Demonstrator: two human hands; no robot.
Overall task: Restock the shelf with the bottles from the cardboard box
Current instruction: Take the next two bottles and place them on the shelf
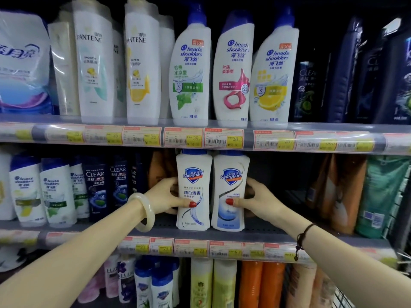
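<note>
Left Safeguard bottle [193, 190]: upright on the middle shelf [262, 228], near its front edge, gripped by the left hand [165, 196].
Right Safeguard bottle [230, 192]: upright just beside it on the same shelf, gripped by the right hand [255, 198].
Left hand: thumb across the label, fingers curled behind the bottle.
Right hand: thumb on the front, fingers wrapped round the outer side.
Wrists: pale bangle [144, 212] on the left, dark cord bracelet [303, 235] on the right.
Neighbours: Clear bottles [95, 185] to the left, orange pouches [342, 192] to the right.
Above: Head & Shoulders bottles [190, 70] over yellow price tags [223, 138].

I see free shelf [262, 230] right of the Safeguard bottles [193, 165], up to the orange pouches [347, 192]. Leftward, Clear bottles [95, 187] crowd close; the upper shelf rail [222, 138] sits just overhead.
</note>
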